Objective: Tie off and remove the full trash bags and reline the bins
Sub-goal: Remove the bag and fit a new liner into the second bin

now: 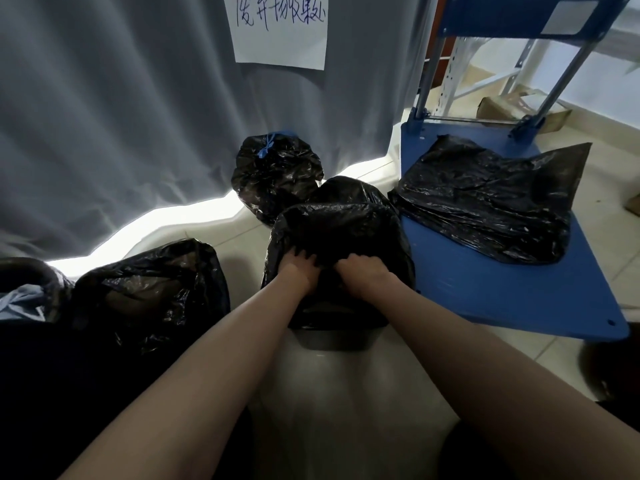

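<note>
Right in the middle of the floor, two bare hands press down on a black bag [341, 233] that is stretched over a bin [337, 337]. The left hand [297, 265] and the right hand [360, 270] sit side by side on the near edge of the bag, with the fingers curled into the plastic and bunching it up. Just behind the hands stands a full bag [277, 178], tied shut with a blue string on top, and it leans near a grey curtain [138, 98]. To the left of the hands lies another lumpy bag [152, 292] on the floor. To the right of the hands sits a blue cart [502, 282], and a pile of flat bags [491, 199] lies on it. A white paper sign [280, 29] hangs on the curtain, high above the hands.
</note>
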